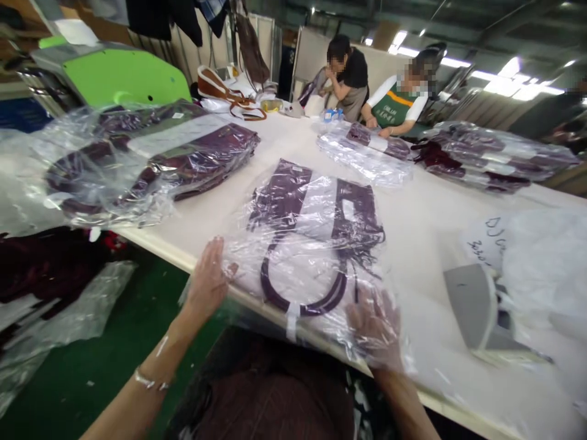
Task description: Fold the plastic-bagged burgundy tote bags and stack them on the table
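Observation:
A dark maroon handbag [358, 211] lies on the table in front of me inside a clear plastic bag [247, 253]. White wrapping covers its middle, and its rounded handles [338, 292] point toward me with white wrap at their lowest part. My left hand [211, 278] is at the left edge of the plastic, fingers stretched out and thumb apart. My right hand [373, 321] lies spread at the lower right corner, with film seeming to cover its fingers. A tassel [362, 256] hangs at the handbag's right side.
Wrapped handbags [202, 156] are piled at the left, and another pile [495, 153] stands far right. A grey-and-white box [472, 305] and white plastic [545, 263] lie at the right. Across the table, two people [351, 76] work, one handling a wrapped handbag [378, 142].

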Demonstrator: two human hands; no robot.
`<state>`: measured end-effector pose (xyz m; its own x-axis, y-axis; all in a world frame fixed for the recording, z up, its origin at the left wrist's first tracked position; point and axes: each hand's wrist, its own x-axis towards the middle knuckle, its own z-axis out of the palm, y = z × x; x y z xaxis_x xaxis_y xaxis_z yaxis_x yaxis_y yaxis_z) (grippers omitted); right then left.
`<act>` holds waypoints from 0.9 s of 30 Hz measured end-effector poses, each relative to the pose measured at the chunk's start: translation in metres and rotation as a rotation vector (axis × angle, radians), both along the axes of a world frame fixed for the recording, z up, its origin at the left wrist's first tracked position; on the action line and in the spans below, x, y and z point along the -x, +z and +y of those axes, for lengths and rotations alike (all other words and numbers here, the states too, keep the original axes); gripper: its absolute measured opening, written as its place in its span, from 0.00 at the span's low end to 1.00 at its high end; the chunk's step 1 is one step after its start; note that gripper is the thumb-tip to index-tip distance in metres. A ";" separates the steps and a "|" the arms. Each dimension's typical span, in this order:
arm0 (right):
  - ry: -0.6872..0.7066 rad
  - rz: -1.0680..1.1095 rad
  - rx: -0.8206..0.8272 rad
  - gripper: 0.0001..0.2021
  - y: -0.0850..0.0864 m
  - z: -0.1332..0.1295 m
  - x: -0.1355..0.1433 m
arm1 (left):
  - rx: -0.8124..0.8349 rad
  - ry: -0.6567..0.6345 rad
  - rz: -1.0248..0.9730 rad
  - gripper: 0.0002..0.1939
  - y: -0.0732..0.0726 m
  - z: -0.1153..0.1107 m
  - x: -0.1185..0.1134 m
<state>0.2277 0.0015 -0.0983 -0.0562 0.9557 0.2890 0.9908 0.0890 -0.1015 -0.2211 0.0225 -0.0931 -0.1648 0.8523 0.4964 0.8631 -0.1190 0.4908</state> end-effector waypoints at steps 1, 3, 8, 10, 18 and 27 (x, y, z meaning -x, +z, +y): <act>0.048 -0.005 -0.018 0.25 -0.002 -0.023 -0.005 | 0.005 -0.039 0.071 0.33 -0.005 -0.020 0.005; 0.179 -0.006 -0.064 0.22 -0.003 -0.061 -0.015 | 0.043 -0.097 0.192 0.32 -0.009 -0.056 0.011; 0.281 0.025 -0.146 0.30 0.017 -0.109 -0.002 | 0.065 -0.038 0.311 0.33 -0.004 -0.112 -0.007; 0.310 0.075 -0.113 0.28 0.028 -0.107 0.029 | 0.039 -0.124 0.310 0.32 0.000 -0.115 -0.027; 0.580 0.150 0.205 0.18 0.064 -0.033 0.149 | -0.109 -0.498 0.176 0.37 0.047 -0.055 -0.085; 0.601 0.199 0.068 0.10 0.109 0.002 0.149 | -0.128 -0.569 -0.118 0.09 0.063 -0.056 -0.091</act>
